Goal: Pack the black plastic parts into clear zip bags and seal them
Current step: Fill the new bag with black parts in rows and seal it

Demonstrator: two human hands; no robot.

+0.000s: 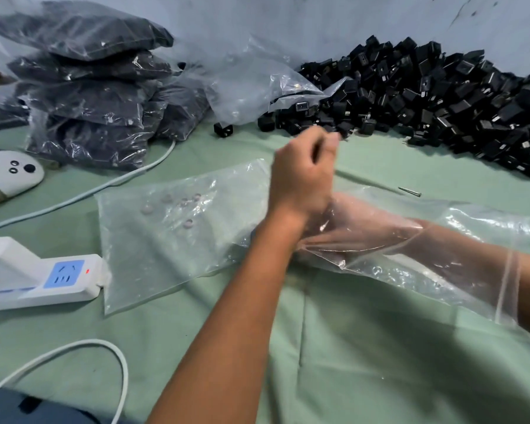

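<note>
A large heap of black plastic parts [435, 96] lies at the back right of the green cloth. My right hand [358, 234] and forearm are inside a clear zip bag [459, 270], fingers stretched flat toward the left. My left hand [303, 175] is raised over that bag's left end, near the front of the heap. Its fingers are curled with thumb and fingertips together and blurred, and I see nothing plainly held in them. A second clear bag [172, 240] lies flat and empty to the left. One loose black part [223, 129] sits apart from the heap.
Filled bags of black parts [89, 96] are stacked at the back left, with loose empty bags [251, 84] beside them. At the left edge lie a white power strip [55, 276], a white device [10, 175] and white cables [74, 353]. A small nail [410, 191] rests on the cloth.
</note>
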